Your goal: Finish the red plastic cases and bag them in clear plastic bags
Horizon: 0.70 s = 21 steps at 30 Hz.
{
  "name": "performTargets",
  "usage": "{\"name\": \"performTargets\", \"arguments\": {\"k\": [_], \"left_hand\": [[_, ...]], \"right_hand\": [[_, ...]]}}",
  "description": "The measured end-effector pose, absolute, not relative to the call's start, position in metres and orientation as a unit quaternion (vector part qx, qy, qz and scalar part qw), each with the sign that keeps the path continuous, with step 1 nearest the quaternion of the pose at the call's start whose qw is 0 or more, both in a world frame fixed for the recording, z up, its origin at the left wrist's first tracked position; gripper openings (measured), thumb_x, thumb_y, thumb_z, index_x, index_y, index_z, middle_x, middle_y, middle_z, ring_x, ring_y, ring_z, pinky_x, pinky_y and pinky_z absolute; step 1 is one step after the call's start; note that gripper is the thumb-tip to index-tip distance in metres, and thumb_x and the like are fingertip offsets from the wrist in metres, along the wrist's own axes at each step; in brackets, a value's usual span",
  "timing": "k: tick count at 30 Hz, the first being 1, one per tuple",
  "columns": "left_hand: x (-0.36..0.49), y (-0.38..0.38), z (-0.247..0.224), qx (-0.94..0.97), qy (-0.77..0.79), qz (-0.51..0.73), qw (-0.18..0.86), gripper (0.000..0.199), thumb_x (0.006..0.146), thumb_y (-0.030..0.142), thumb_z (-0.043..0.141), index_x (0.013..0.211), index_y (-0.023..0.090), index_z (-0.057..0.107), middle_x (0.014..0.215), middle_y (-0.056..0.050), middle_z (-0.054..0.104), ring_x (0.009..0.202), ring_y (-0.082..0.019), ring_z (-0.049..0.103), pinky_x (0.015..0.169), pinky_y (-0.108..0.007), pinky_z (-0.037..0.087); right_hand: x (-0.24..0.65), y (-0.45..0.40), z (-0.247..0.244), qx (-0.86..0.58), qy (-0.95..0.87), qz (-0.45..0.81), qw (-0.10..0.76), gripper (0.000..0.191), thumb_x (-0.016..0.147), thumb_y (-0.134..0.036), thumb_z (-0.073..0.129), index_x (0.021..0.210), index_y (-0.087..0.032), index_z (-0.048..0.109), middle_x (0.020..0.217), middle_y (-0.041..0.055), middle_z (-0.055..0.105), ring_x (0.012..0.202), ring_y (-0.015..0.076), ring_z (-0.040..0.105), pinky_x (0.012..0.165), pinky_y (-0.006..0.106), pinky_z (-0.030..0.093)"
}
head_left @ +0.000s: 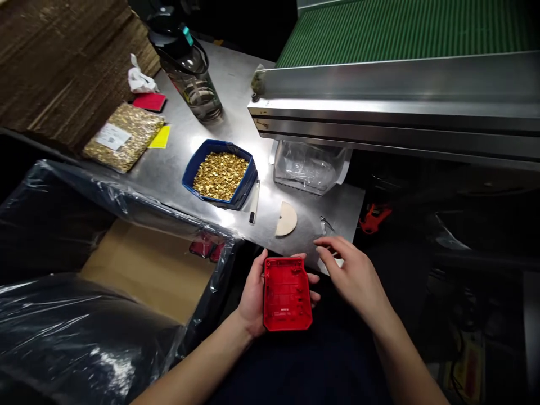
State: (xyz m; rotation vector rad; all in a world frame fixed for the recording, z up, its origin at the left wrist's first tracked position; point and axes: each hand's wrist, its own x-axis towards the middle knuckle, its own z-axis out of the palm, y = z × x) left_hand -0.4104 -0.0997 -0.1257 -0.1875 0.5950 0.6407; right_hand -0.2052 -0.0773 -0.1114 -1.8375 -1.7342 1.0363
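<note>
My left hand [251,301] holds a red plastic housing shell [287,292], its hollow inside facing up, with small posts and ribs along the edges. The thumb lies along the left side and fingertips show past the right edge. To the right, my right hand [348,273] is raised near the table corner, thumb and forefinger brought together at the tips. Whatever may be between them is too small to make out. Just beyond those fingertips lies a small metal tool like nail clippers [325,224]. A pale half-round disc [287,219] lies on the metal table [236,73].
A blue tray [192,179] holds small brass-coloured pieces, with a narrow strip [255,201] beside it. Behind stand a water bottle [194,84] and a bag of brass pieces [126,135]. A plastic-lined box [147,264] is at left, a clear bin [310,166] below the green conveyor [405,31].
</note>
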Motion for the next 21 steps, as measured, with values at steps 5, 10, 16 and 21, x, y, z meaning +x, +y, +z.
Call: {"name": "performTargets", "arguments": {"k": [5, 10, 16, 21], "left_hand": [[-0.418, -0.104, -0.122, -0.095, 0.289, 0.335, 0.892, 0.081, 0.098, 0.074, 0.027, 0.139, 0.012, 0.058, 0.111, -0.021, 0.077, 0.090, -0.035, 0.077, 0.086, -0.045, 0.055], [-0.427, -0.107, -0.119, -0.089, 0.278, 0.362, 0.885, 0.082, 0.097, 0.076, 0.029, 0.137, 0.012, 0.060, 0.111, -0.021, 0.078, 0.092, -0.035, 0.077, 0.087, -0.044, 0.054], [-0.434, -0.109, -0.117, -0.095, 0.265, 0.379, 0.882, 0.089, 0.095, 0.079, 0.031, 0.139, 0.007, 0.059, 0.117, -0.023, 0.076, 0.096, -0.034, 0.077, 0.091, -0.043, 0.054], [-0.430, -0.102, -0.104, -0.098, 0.247, 0.384, 0.884, 0.099, 0.096, 0.079, 0.009, 0.127, 0.004, 0.066, 0.109, -0.024, 0.078, 0.089, -0.032, 0.078, 0.082, -0.038, 0.057]], "right_hand": [[-0.251, -0.021, -0.134, -0.684, -0.667, 0.280, 0.095, 0.036, 0.102, -0.039, 0.053, 0.131, -0.020, 0.062, 0.127, 0.0140, 0.066, 0.112, 0.0332, 0.065, 0.086, 0.044, 0.050], [-0.272, -0.003, -0.122, -0.665, -0.682, 0.261, 0.155, 0.031, 0.101, -0.037, 0.053, 0.124, -0.020, 0.065, 0.121, 0.0125, 0.068, 0.111, 0.0311, 0.064, 0.091, 0.043, 0.049], [-0.256, -0.019, -0.101, -0.510, -0.607, 0.572, 0.212, 0.030, 0.100, -0.047, 0.057, 0.103, -0.025, 0.076, 0.102, 0.0030, 0.076, 0.090, 0.0197, 0.071, 0.079, 0.030, 0.053], [-0.249, -0.037, -0.093, -0.478, -0.495, 0.690, 0.223, 0.037, 0.098, -0.052, 0.062, 0.109, -0.019, 0.074, 0.070, -0.0002, 0.067, 0.057, 0.0127, 0.060, 0.061, 0.027, 0.052]]}}
